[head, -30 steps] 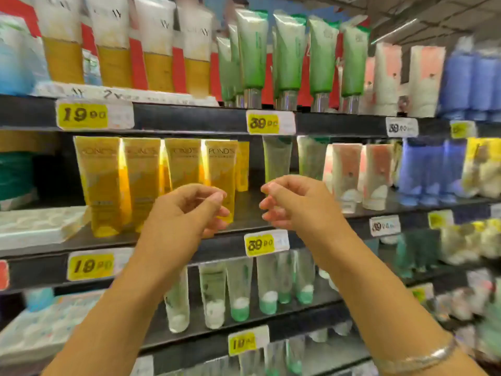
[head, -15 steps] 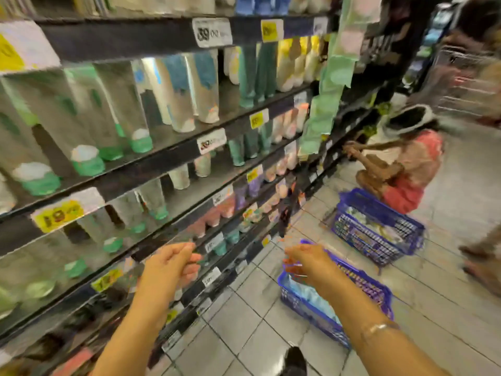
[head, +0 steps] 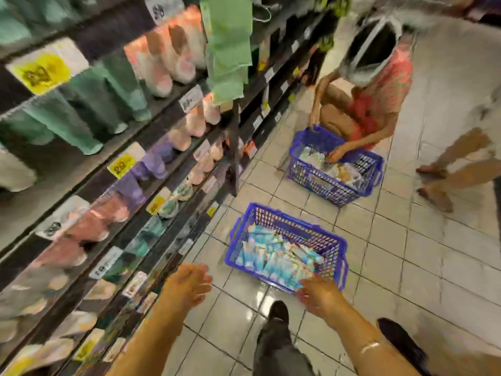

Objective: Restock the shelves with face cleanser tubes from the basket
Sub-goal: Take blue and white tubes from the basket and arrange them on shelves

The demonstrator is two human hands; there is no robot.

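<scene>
Restock, fetch stage. Blue basket point(head: 282, 221) on floor beside shelves point(head: 113, 169), many cleanser tubes point(head: 276, 259) left inside. Left hand point(head: 187, 286) and right hand point(head: 320, 294) are held relaxed, nothing grasped; right is poised at basket rim.

Shelf tubes point(head: 81, 115) blurred; tubes in basket point(head: 284, 232) indistinct.
</scene>
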